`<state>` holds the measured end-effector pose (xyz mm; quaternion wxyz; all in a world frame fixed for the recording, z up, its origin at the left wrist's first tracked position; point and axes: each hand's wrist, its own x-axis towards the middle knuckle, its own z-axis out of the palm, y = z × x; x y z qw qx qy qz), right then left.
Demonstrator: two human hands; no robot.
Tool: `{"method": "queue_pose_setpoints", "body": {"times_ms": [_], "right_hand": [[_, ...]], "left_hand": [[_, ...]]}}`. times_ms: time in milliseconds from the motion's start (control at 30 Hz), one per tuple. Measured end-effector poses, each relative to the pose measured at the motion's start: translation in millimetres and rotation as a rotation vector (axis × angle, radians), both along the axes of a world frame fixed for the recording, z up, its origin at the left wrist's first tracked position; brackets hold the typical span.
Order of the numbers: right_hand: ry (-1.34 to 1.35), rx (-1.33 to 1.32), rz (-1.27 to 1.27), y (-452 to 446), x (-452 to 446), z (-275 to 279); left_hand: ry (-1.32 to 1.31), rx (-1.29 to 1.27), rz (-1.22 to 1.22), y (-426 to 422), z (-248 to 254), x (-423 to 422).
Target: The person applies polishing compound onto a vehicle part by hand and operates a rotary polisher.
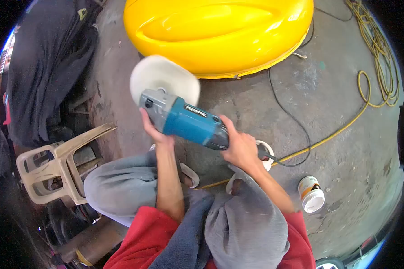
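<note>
A teal and grey electric polisher [191, 121] is held in both hands, slanting across the view above my knees. My left hand [157, 132] grips it from below near the grey gear head. Around its dark rear end, where the cord comes out, my right hand [240, 145] is wrapped. The white polishing pad [141, 78] looks blurred at its edge. It lies close to the lower left edge of a glossy yellow moulded panel [229, 40]; whether they touch, I cannot tell.
A black cord [280, 103] loops over the floor at right, near a yellow hose [336, 134] with a coiled pile. A labelled white tub [311, 195] is at lower right. On the left are a beige plastic chair [63, 154] and dark cloth [49, 67].
</note>
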<state>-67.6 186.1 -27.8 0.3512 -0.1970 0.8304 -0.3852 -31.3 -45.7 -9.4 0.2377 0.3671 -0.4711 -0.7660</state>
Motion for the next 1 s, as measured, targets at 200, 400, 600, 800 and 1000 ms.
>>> {"method": "queue_pose_setpoints", "body": {"times_ms": [200, 400, 600, 800, 1000], "right_hand": [[-0.065, 0.059, -0.07, 26, -5, 26], [-0.063, -0.063, -0.477, 128, 38, 22], [-0.153, -0.184, -0.513, 112, 47, 9], [-0.103, 0.026, -0.005, -3, -1, 44], [0.029, 0.092, 0.186, -50, -29, 34]], "left_hand": [[-0.011, 0.037, -0.012, 32, 26, -22], [-0.206, -0.432, -0.499, 132, 17, -55], [-0.228, -0.365, -0.474, 121, 41, -67], [-0.052, 0.014, -0.101, -12, 42, -40], [0.078, 0.087, -0.011, -58, -5, -13]]}}
